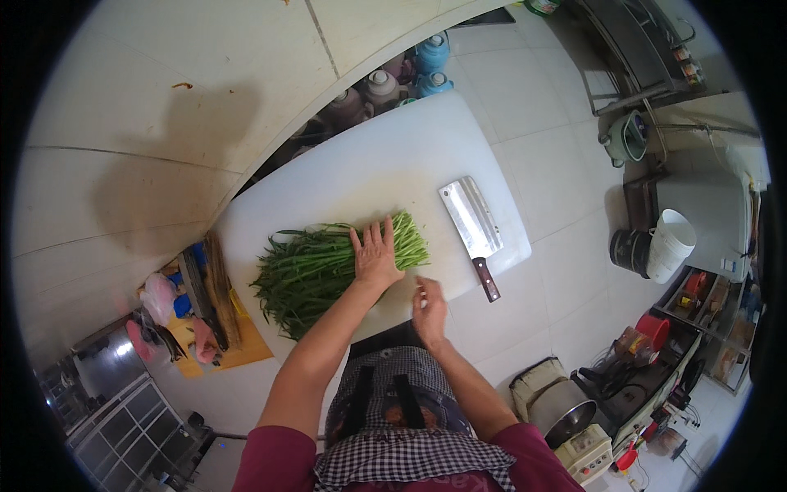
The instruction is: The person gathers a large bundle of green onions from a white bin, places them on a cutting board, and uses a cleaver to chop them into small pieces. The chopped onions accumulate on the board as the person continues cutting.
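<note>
A large bunch of leafy green vegetables (313,264) lies on a white plastic cutting board (393,147), its cut stems pointing right. My left hand (374,255) rests flat on the stems with fingers spread, pressing on the bunch from above. My right hand (429,304) hovers by the board's near edge, just right of the stems; it is blurred, the fingers are curled, and whether they hold anything is unclear. To the right on the board lies a cleaver (472,218) with a dark wooden handle (486,280) that juts over the near edge. Neither hand touches the cleaver.
Thermos flasks (381,86) stand beyond the board, against the tiled wall (154,92). On the left, a wooden surface (246,344) bears plastic bags (158,298). A white bucket (670,246) and a steel pot (562,412) are off to the right.
</note>
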Demonstrator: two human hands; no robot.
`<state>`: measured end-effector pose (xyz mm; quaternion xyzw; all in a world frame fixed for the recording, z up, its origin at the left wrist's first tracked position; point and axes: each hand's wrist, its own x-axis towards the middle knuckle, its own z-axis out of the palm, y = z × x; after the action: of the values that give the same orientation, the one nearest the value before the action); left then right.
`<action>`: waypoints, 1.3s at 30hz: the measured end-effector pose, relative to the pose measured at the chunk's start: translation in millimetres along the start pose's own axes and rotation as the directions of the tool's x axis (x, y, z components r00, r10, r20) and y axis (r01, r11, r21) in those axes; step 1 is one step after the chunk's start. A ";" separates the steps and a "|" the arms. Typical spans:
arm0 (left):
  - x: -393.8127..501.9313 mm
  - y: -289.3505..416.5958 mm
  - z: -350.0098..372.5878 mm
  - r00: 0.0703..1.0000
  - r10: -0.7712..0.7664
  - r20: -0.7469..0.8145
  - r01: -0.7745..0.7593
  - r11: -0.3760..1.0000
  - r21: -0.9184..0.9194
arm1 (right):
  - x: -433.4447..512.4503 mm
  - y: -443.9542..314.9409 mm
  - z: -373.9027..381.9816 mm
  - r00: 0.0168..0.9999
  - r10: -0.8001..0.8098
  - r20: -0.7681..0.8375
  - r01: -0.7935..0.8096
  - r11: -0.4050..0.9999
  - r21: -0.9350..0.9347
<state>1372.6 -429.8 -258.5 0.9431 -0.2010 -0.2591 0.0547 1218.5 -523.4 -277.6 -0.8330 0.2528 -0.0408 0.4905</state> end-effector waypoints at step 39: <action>3.4 0.0 3.9 0.999 0.033 -0.043 -0.034 0.999 -0.040 | 75.5 64.6 -103.3 0.997 0.067 0.040 -0.029 0.790 -0.612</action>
<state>1373.2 -431.2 -263.4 0.9436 -0.2103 -0.2422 0.0827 1226.9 -665.8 -292.0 -0.9408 0.2587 0.0805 0.2035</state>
